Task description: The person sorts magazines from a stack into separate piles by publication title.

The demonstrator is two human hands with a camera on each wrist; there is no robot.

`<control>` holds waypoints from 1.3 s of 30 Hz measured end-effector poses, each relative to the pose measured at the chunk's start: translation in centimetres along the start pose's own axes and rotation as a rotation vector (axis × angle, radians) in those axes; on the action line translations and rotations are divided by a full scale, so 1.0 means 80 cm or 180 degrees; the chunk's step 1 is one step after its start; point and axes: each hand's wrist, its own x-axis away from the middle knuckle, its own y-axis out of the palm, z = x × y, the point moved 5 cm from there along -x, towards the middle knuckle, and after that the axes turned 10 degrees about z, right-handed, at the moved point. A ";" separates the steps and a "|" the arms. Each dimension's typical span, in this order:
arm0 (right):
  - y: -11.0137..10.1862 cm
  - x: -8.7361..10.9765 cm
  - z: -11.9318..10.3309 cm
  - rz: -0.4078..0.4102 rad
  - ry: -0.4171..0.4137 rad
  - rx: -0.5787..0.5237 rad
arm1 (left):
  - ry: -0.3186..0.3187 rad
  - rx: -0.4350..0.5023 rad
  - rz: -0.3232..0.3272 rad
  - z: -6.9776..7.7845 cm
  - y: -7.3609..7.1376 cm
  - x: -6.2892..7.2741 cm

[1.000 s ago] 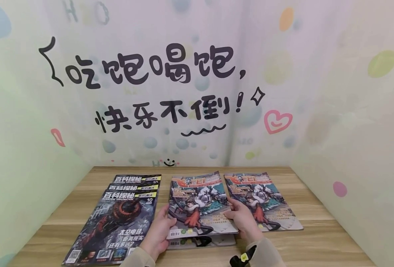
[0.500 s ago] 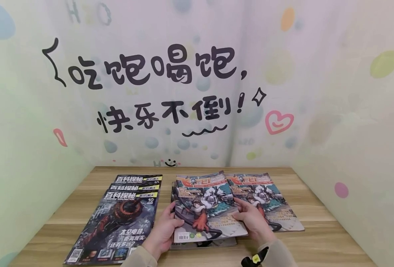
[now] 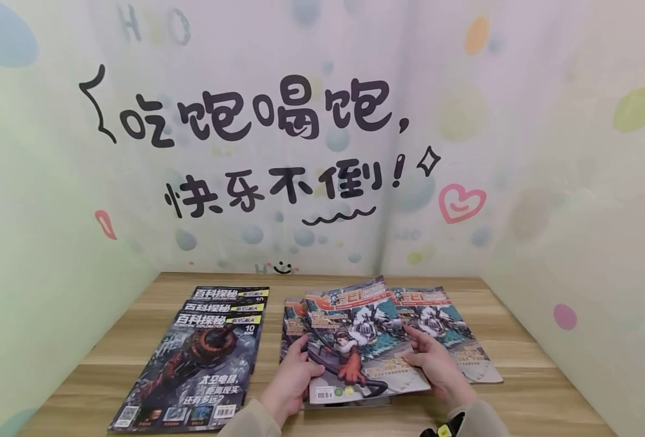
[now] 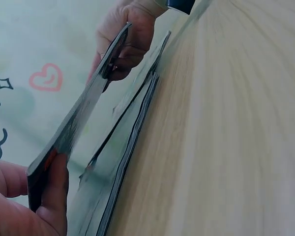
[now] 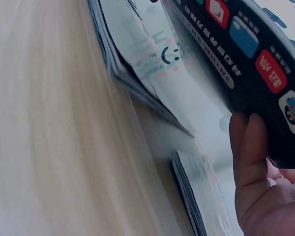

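Observation:
Both hands hold a comic magazine [image 3: 363,346], raised over the table with its illustrated cover facing up. My left hand [image 3: 293,379] pinches its left edge, thumb on the cover. At the opposite edge my right hand [image 3: 437,367] grips it, with two fingers against the dark back cover [image 5: 246,64] in the right wrist view. Partly hidden under it lies a matching magazine [image 3: 293,312]. A further matching magazine [image 3: 472,355] lies to the right, overlapped by the held one in the head view. The left wrist view shows a gap between the held magazine [image 4: 83,110] and those below.
Three dark science magazines [image 3: 196,364] lie overlapped like steps on the left of the wooden table [image 3: 114,349]. A printed curtain wall [image 3: 322,249] stands behind the table, with side walls left and right.
The held magazine and both hands have shifted to the right. More of the matching magazine underneath now shows at its left side. The head view has moved slightly.

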 end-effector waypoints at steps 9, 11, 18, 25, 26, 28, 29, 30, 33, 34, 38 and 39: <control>-0.042 -0.007 0.004 -0.0054 -0.0031 0.0016 | -0.0056 -0.0115 0.0073 -0.003 0.041 -0.002; -0.053 -0.008 0.007 -0.0092 0.0007 0.0007 | -0.0050 -0.0078 0.0052 -0.004 0.050 0.000; -0.090 -0.011 0.011 -0.0131 0.0017 -0.0013 | -0.0001 0.0041 -0.0048 -0.006 0.086 0.001; -0.121 -0.014 0.019 -0.0167 0.0111 -0.0216 | 0.0039 0.0002 -0.0023 -0.014 0.118 -0.003; -0.126 -0.015 0.021 -0.0171 0.0108 -0.0247 | 0.0014 0.0018 -0.0035 -0.015 0.122 -0.004; -0.135 -0.016 0.024 -0.0165 0.0092 -0.0265 | -0.0037 0.0051 -0.0064 -0.018 0.132 -0.005; -0.139 -0.016 0.025 -0.0163 0.0080 -0.0275 | -0.0059 0.0059 -0.0074 -0.019 0.136 -0.005; -0.143 -0.017 0.026 -0.0158 0.0083 -0.0293 | -0.0076 0.0066 -0.0081 -0.021 0.140 -0.005; -0.154 -0.017 0.029 -0.0200 0.0098 -0.0326 | -0.0129 0.0141 -0.0103 -0.022 0.151 -0.006; -0.157 -0.017 0.029 -0.0230 0.0104 -0.0342 | -0.0153 0.0176 -0.0115 -0.022 0.155 -0.006; -0.168 -0.018 0.031 -0.0276 0.0178 -0.0375 | -0.0299 0.0335 -0.0206 -0.020 0.167 -0.004; -0.171 -0.018 0.031 -0.0280 0.0200 -0.0380 | -0.0320 0.0356 -0.0247 -0.020 0.170 -0.004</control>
